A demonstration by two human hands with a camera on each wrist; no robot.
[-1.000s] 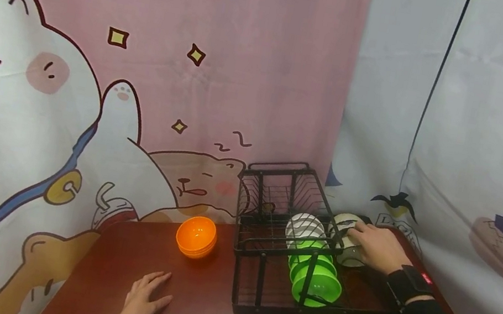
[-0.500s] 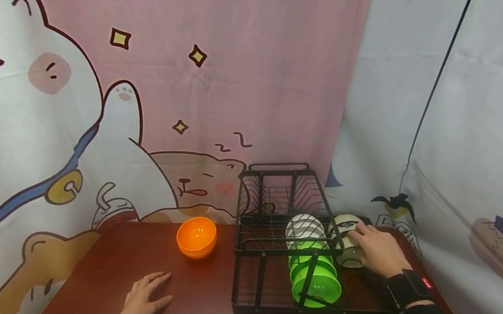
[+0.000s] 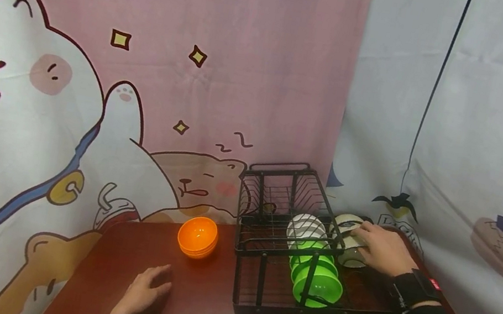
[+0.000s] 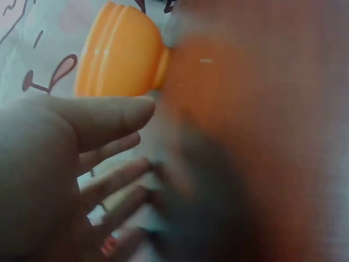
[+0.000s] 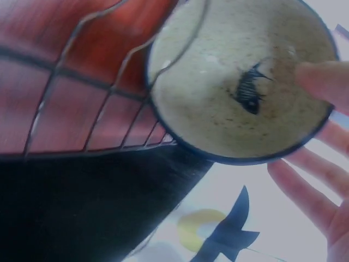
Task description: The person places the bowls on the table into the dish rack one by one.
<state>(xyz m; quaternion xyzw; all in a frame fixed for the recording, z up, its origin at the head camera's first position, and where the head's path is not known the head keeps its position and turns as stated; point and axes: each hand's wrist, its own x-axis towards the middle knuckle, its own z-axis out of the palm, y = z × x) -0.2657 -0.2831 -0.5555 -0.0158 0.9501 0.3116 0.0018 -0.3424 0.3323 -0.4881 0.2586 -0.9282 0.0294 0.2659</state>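
Note:
My right hand (image 3: 386, 251) pinches the rim of a cream ceramic bowl (image 5: 210, 103), thumb inside and fingers behind. The bowl has a dark blue rim and a painted fish, and stands on edge in the right part of a black wire dish rack (image 3: 264, 311). A second cream bowl (image 3: 344, 220) is just behind it. My left hand (image 3: 140, 294) is low over the table in front of stacked orange bowls (image 3: 198, 234), holding nothing, its fingers loosely extended in the left wrist view.
Several green bowls (image 3: 320, 287) stand on edge in a row inside the rack, with white bowls (image 3: 306, 227) behind them. The rack's raised upper basket (image 3: 283, 248) overhangs part of the row. Printed cloth (image 3: 249, 55) hangs behind the reddish-brown table (image 3: 199, 310).
My left hand has shifted and turned slightly, its wristband now showing at the bottom. The right hand stays at the cream bowl, its wrist a little farther right.

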